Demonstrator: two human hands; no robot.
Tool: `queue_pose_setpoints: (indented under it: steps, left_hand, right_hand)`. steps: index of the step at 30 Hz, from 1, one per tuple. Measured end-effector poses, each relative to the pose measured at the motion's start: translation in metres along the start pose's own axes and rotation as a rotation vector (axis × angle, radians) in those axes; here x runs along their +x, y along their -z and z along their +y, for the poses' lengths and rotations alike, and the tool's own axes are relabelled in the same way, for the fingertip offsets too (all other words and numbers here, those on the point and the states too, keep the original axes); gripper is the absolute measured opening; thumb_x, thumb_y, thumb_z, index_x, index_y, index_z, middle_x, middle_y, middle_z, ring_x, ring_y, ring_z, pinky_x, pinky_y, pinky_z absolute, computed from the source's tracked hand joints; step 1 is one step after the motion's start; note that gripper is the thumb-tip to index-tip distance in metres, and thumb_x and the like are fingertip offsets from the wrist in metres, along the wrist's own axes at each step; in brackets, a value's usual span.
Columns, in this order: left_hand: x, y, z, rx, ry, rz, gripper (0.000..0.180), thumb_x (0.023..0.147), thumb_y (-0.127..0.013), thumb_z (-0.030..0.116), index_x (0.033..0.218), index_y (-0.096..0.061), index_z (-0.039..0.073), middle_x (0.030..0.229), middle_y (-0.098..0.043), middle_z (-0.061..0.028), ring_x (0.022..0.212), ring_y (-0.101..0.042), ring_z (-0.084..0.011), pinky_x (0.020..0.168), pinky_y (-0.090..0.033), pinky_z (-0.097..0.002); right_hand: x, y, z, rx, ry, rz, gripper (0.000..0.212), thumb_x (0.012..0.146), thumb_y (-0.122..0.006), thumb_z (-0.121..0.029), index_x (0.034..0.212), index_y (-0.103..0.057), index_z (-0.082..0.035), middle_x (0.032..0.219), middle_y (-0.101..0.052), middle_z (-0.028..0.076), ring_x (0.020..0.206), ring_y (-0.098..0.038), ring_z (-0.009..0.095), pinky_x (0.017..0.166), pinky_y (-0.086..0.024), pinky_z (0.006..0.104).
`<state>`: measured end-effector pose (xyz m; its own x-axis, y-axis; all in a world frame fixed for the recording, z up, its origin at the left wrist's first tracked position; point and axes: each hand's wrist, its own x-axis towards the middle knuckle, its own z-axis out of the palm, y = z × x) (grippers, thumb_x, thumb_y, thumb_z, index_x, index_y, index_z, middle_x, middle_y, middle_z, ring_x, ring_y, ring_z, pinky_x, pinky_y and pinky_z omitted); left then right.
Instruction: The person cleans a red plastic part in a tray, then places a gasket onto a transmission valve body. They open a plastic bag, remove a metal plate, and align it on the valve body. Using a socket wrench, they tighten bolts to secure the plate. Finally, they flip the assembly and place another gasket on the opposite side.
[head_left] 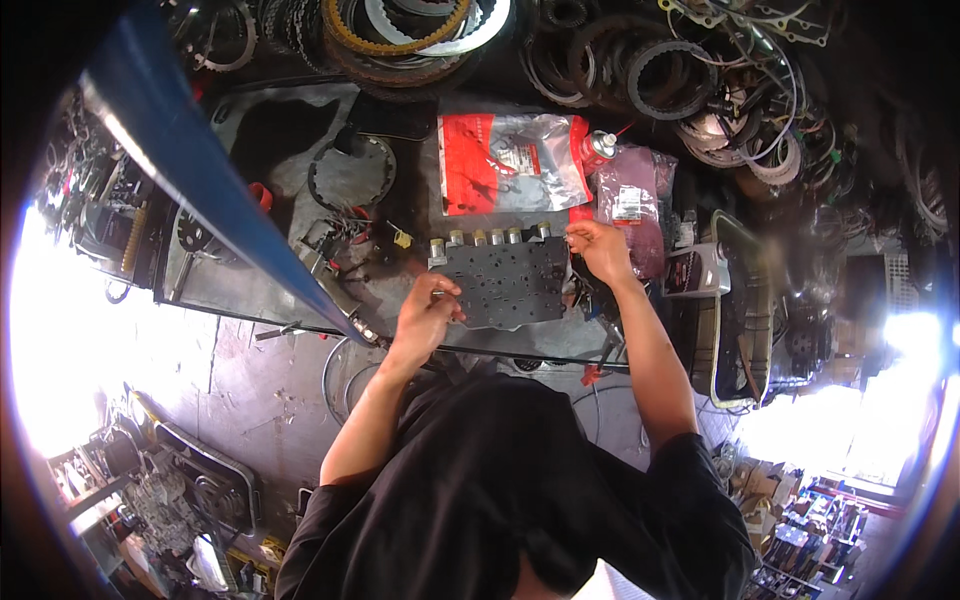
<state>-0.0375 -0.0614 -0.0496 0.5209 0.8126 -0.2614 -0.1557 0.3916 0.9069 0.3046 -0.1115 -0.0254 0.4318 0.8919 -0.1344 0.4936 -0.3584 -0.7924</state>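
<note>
A flat dark plate (508, 284) dotted with many small holes lies before me on the bench, over what looks like a transmission valve body. Several metal solenoids (497, 238) stick out in a row along its far edge. My left hand (428, 314) is at the plate's left edge with its fingers curled inward; a small thin thing seems to be between the fingertips, too small to name. At the far right corner, my right hand (601, 249) has thumb and fingers pinched together just beside the plate. What that pinch holds, if anything, cannot be made out.
Behind the plate lie a red and clear plastic bag (515, 165), a red spray can (600, 146) and a purplish packet (640, 200). Clutch rings (410, 45) are piled at the back. A blue post (220, 190) crosses the left; a metal pan (735, 310) stands right.
</note>
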Motion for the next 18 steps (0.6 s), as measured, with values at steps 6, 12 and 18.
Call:
queue_pose_setpoints:
  steps: [6,12,18]
  left_hand:
    - [-0.014,0.023,-0.012,-0.083,-0.121,0.075,0.017,0.103,-0.049,-0.003,0.119,-0.054,-0.002,0.113,-0.066,-0.0181,0.097,-0.070,-0.0261,0.090,-0.059,-0.0397]
    - [-0.023,0.023,-0.007,0.185,-0.076,0.151,0.021,0.107,-0.052,0.009,0.124,-0.053,-0.004,0.104,-0.071,-0.0173,0.083,-0.072,-0.0220,0.075,-0.061,-0.0342]
    - [-0.032,0.020,-0.010,0.777,-0.360,0.166,0.018,0.087,-0.077,0.009,0.105,-0.074,0.005,0.097,-0.071,-0.0127,0.077,-0.071,-0.0240,0.071,-0.057,-0.0350]
  right_hand:
    - [0.011,0.006,0.023,-0.347,0.223,-0.052,0.015,0.090,-0.075,-0.011,0.102,-0.077,-0.003,0.095,-0.077,0.014,0.082,-0.074,0.027,0.076,-0.057,0.0352]
    - [0.011,0.001,0.017,-0.398,0.435,0.026,0.012,0.085,-0.076,-0.009,0.095,-0.076,-0.003,0.089,-0.072,0.017,0.083,-0.071,0.036,0.075,-0.056,0.0399]
    - [0.009,0.001,0.019,-0.422,0.442,0.010,0.011,0.085,-0.072,-0.005,0.095,-0.073,-0.001,0.089,-0.071,0.020,0.086,-0.070,0.037,0.078,-0.056,0.0420]
